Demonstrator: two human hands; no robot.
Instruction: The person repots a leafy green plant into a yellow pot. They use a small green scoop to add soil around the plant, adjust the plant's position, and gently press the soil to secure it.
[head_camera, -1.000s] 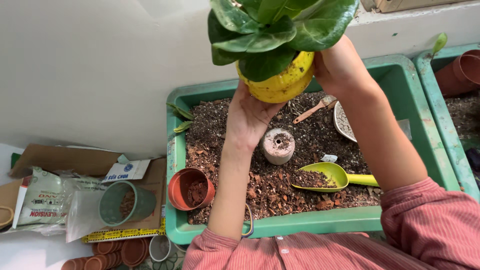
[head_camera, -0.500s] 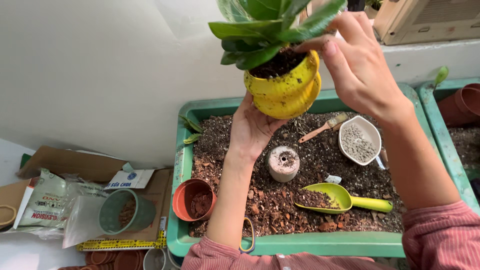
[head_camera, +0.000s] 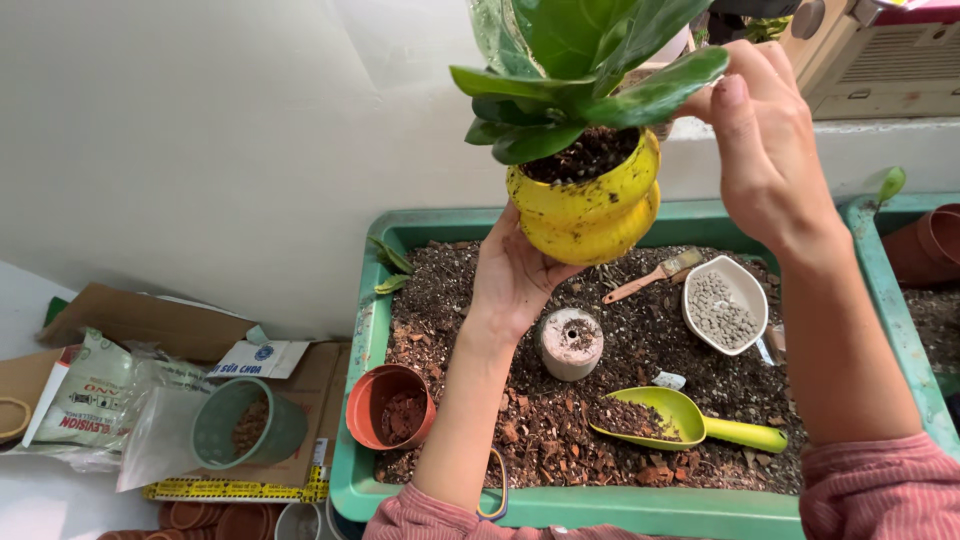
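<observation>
The yellow pot (head_camera: 585, 210) looks like glossy glazed ceramic, speckled with dirt, and its leaves (head_camera: 570, 60) are waxy and smooth. At five o'clock from it lies a shiny plastic scoop (head_camera: 685, 420). The green tray (head_camera: 600, 505) is matt plastic holding coarse, rough bark soil (head_camera: 560, 440). At nine o'clock, flat cardboard (head_camera: 140, 320) looks dull.

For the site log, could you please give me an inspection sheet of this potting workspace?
Surface: green plastic tray filled with brown bark soil mix.
Job's things: yellow rounded pot with broad-leaved green plant, held above the tray.
Clutter: terracotta-coloured pot, lime-green scoop, white dish of grey pebbles, small brush, round stone-like block, green pot on cardboard, plastic bags.
Grippers: left hand cups the pot's base; right hand touches a leaf.
Cables: nothing seen.
Surroundings: white wall, second green tray to the right.
</observation>
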